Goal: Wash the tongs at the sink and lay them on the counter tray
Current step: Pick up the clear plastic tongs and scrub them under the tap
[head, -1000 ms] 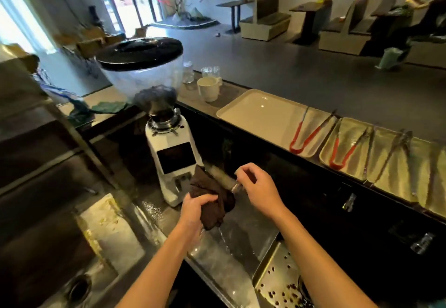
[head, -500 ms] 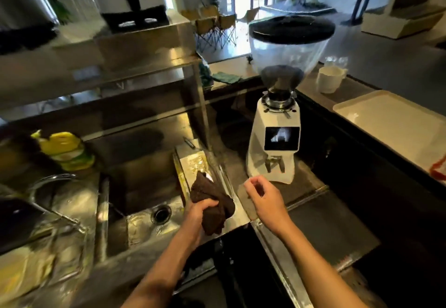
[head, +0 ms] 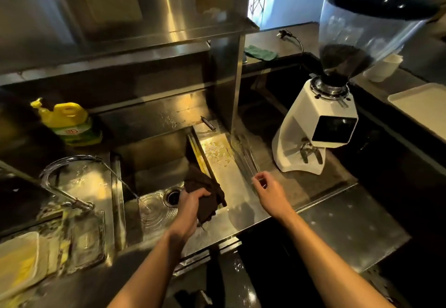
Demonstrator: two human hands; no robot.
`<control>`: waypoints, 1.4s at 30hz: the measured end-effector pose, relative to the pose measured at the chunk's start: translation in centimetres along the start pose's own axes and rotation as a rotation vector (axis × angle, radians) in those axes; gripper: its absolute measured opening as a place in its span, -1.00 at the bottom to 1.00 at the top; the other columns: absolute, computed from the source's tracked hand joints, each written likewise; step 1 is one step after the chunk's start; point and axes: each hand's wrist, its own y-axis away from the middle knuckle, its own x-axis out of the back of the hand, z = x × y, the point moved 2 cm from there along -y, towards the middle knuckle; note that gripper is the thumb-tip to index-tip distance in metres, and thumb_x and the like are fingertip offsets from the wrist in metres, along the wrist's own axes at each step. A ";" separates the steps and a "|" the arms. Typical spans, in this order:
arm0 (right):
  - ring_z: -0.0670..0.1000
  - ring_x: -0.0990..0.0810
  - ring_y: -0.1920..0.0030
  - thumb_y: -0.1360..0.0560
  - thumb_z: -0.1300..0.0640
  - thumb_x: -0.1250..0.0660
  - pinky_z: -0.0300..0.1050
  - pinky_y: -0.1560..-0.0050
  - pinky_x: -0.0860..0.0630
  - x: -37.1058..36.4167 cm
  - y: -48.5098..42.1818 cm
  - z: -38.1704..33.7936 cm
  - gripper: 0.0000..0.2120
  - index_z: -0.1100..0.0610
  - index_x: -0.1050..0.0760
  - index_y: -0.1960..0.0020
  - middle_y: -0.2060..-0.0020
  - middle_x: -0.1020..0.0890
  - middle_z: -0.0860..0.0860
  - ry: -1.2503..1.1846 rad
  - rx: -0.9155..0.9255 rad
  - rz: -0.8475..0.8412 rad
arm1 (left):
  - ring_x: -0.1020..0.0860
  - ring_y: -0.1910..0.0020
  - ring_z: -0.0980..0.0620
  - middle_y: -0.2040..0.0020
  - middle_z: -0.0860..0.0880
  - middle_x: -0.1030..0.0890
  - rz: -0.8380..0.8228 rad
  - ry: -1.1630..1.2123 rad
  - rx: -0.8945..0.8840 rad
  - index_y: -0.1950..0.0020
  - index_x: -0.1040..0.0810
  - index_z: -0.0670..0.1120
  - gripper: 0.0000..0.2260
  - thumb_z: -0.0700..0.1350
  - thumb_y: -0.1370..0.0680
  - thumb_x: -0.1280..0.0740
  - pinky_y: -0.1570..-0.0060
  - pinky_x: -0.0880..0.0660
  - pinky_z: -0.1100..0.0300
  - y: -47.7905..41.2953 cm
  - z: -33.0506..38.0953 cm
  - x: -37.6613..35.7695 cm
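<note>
Your steel sink point(head: 154, 153) fills the middle of the view, its faucet point(head: 65, 177) running water into the basin, with the white coffee grinder point(head: 321, 124) on the counter to the right and the cream counter tray point(head: 420, 105) at the far right edge. Your left hand point(head: 190, 201) grips a dark cloth point(head: 205, 187) over the sink's right rim. Your right hand point(head: 268, 189) pinches thumb to forefinger on something thin; whether it is the tongs cannot be told.

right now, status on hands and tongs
Left hand shut on dark cloth at sink. Right hand pinching something thin. Tongs not discernible.
</note>
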 end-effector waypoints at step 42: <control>0.03 -0.47 0.19 -0.61 0.02 -0.19 -0.10 0.23 -0.33 -4.5 -20.6 5.8 -0.81 0.06 -0.46 0.13 0.16 -0.42 -0.03 0.356 0.083 -0.156 | -0.58 0.07 -0.30 0.00 -0.31 -0.57 0.125 0.010 0.224 -0.26 -0.44 -0.26 -0.57 -0.30 -0.38 -0.35 0.08 -0.54 -0.15 -16.0 0.3 -5.8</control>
